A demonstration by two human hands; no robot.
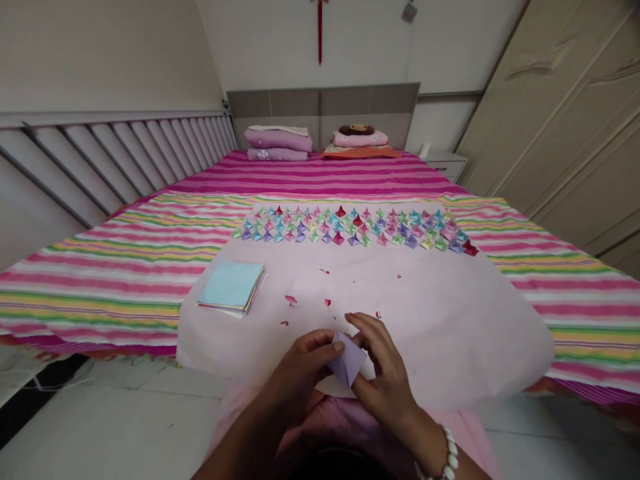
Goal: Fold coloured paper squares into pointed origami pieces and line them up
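A partly folded piece of purple origami paper (349,361) is held up between my two hands, close to my body. My left hand (307,360) grips its left side, with the thumb pressed on the front face. On the other side, my right hand (383,363) has its thumb at the lower edge and its fingers curled by the upper right edge. A stack of square origami paper (231,285), light blue on top, lies to the left on the pale sheet (440,320). Rows of small folded paper pieces (339,238) in many colours stand along the sheet's far side.
Small red scraps (291,301) are scattered on the sheet in front of my hands. Beneath it is a bed with a striped cover (575,287). Folded purple bedding (278,140) and a pink pile (360,139) sit by the headboard (320,107). White rails (150,147) run along the left.
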